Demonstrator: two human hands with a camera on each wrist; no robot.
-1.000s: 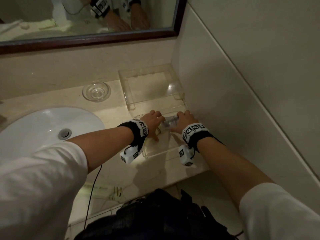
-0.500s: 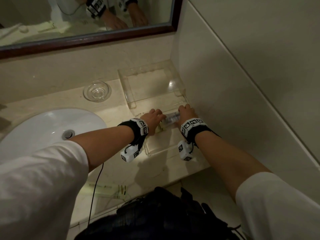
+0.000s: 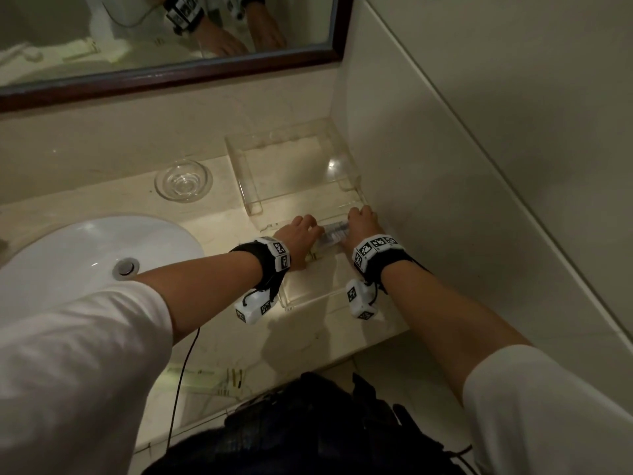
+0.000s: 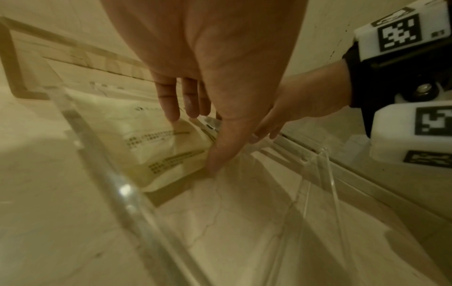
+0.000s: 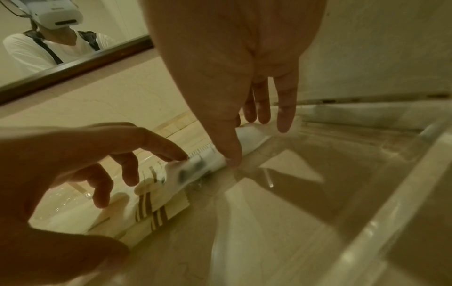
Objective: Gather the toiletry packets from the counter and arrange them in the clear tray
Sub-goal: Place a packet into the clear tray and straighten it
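A clear tray (image 3: 310,302) sits on the counter against the right wall. Both hands are inside it. My right hand (image 3: 361,222) pinches a white printed packet (image 5: 208,164) between thumb and fingers. The packet lies along the tray floor beside cream packets (image 4: 156,139) with brown stripes. My left hand (image 3: 301,231) has its fingers loosely spread, and its index fingertip touches the top of the packets (image 3: 334,234). In the left wrist view its thumb rests at the cream packet's near edge.
A second clear tray (image 3: 239,159) stands behind, in the corner. A glass soap dish (image 3: 183,181) sits left of it, and the white sink (image 3: 85,255) is further left. More packets (image 3: 212,382) lie near the counter's front edge. The wall (image 3: 445,200) hems in the right side.
Both hands have slid a little further into the tray with the packets between them. Their hold looks the same.
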